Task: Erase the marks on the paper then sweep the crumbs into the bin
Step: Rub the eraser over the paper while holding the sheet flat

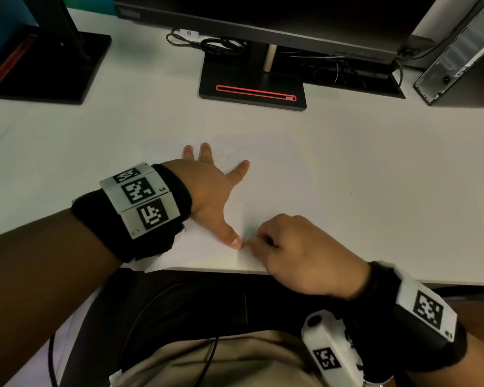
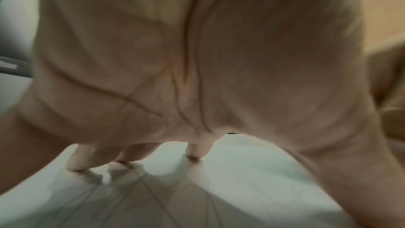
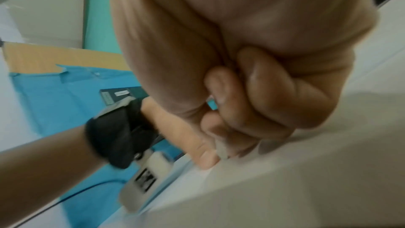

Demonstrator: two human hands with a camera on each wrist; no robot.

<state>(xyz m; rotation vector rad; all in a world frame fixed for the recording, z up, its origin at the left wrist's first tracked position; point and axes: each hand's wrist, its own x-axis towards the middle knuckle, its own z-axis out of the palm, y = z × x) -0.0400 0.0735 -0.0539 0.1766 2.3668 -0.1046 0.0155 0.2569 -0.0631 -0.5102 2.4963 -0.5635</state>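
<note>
Left hand [image 1: 211,191] spread flat pinning paper [image 1: 277,174] at near bench [image 1: 67,152] edge, right hand [image 1: 296,255] pinching small eraser [image 3: 221,150] by left thumb: hard stroke may crumple sheet, flick crumbs [image 1: 337,174] off.

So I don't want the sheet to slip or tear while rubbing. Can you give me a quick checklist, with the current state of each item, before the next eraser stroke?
1. Paper held flat: ok, the left hand lies spread on it, fingers straight.
2. Eraser gripped: ok, the right hand pinches a small white piece at its fingertips.
3. Eraser clear of the left thumb: not ok, they nearly touch.
4. Marks left: not ok, faint lines remain by the left fingers.
5. Crumbs gathered: not ok, dark specks lie scattered to the right.
6. Bin within reach: cannot tell, none in view.
</note>
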